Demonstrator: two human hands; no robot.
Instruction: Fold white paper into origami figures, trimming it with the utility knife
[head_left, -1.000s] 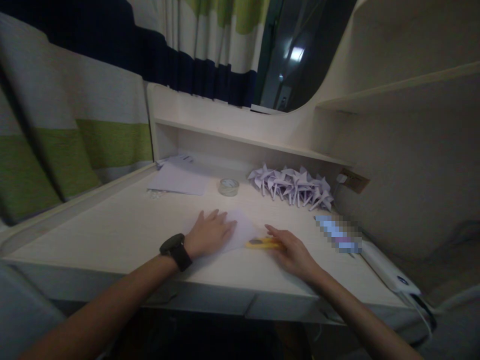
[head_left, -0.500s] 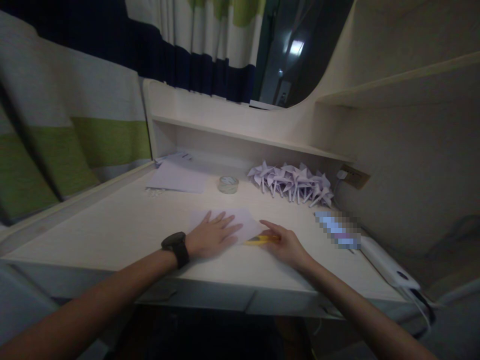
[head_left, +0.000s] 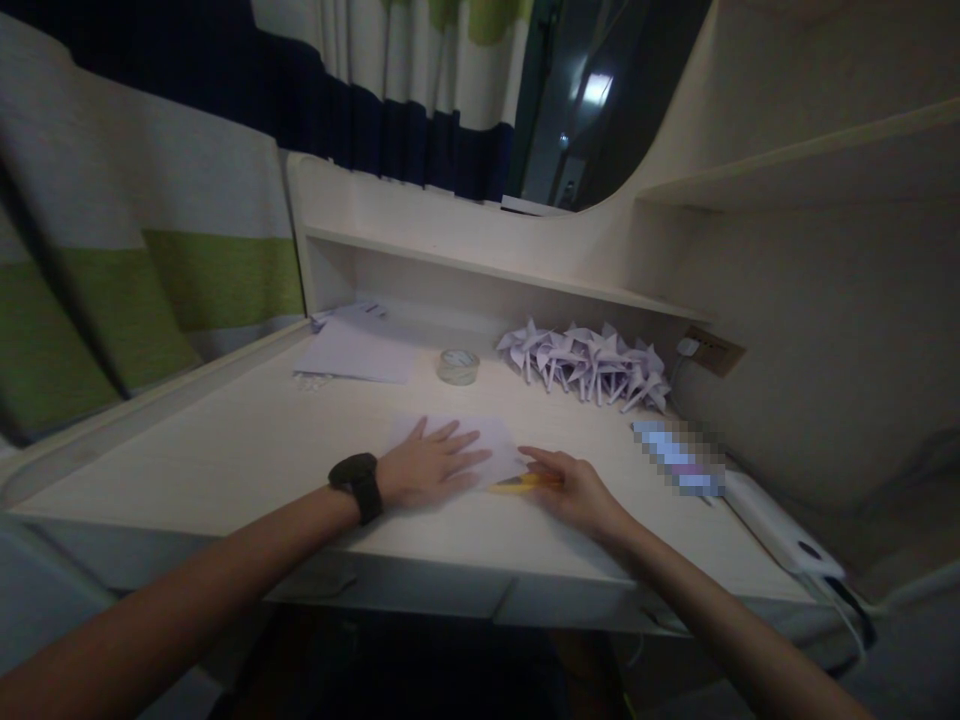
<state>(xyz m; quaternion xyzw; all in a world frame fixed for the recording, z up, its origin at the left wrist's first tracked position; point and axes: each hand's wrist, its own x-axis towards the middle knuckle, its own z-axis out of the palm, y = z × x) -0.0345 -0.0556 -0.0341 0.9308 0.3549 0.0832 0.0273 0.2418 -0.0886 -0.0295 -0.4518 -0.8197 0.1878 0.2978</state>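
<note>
A sheet of white paper [head_left: 491,437] lies on the desk in front of me. Across it my left hand [head_left: 431,465] rests flat, fingers spread, with a dark watch on the wrist. My right hand [head_left: 581,490] grips a yellow utility knife [head_left: 525,483] at the paper's right side. The knife lies low, its front end pointing left along the paper's near edge; I cannot make out the blade. Part of the knife's handle is hidden by my right fingers.
Behind the paper stands a roll of clear tape [head_left: 457,368]. Paper pinwheels [head_left: 589,360] are heaped at the back right, and a stack of paper [head_left: 360,345] lies back left. A blurred-out phone-like object [head_left: 675,460] and a white power strip [head_left: 780,525] lie along the right side.
The paper's right edge sits a little differently beside my right hand, as if turned slightly. Both hands keep nearly the same pose; the whole view has shifted slightly.
</note>
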